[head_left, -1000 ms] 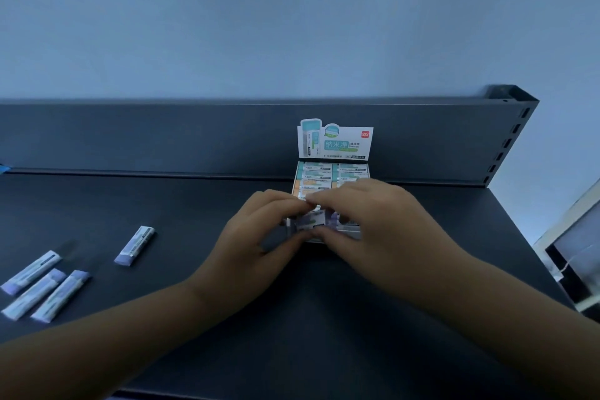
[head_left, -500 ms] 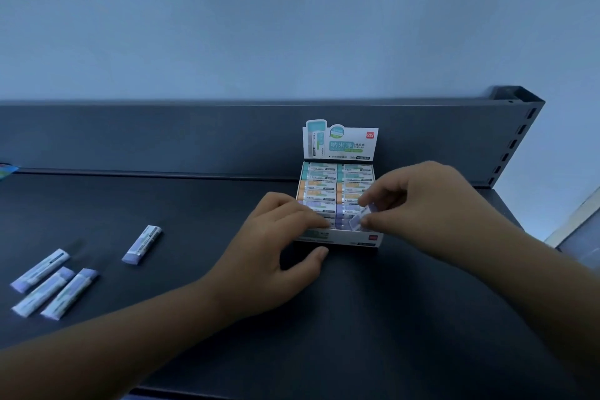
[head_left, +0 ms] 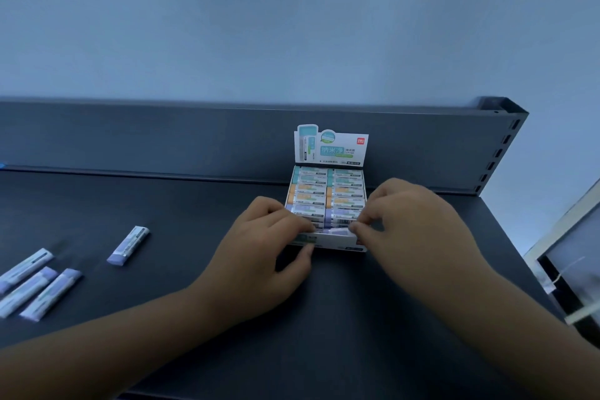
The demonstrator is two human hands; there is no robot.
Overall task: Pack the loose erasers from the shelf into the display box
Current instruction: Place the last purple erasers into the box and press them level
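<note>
The white display box [head_left: 331,242] stands on the dark shelf [head_left: 324,318] against the back panel, its printed lid flap upright. Rows of teal, orange and purple erasers fill it. My left hand [head_left: 259,247] grips the box's front left corner, thumb against the front wall. My right hand [head_left: 412,227] pinches a purple eraser [head_left: 337,231] lying in the front row, right half. Several loose purple-tipped erasers lie on the shelf at left: one alone [head_left: 129,245] and three side by side [head_left: 32,284].
The shelf's grey back panel [head_left: 162,136] runs behind the box, with a slotted upright [head_left: 503,153] at its right end. Past the shelf's right edge a white-framed object [head_left: 571,256] stands lower down. A pale wall rises behind.
My right hand has come down to the box's front row with the purple eraser, which now lies nearly flat there. My left hand stays on the front left corner.
</note>
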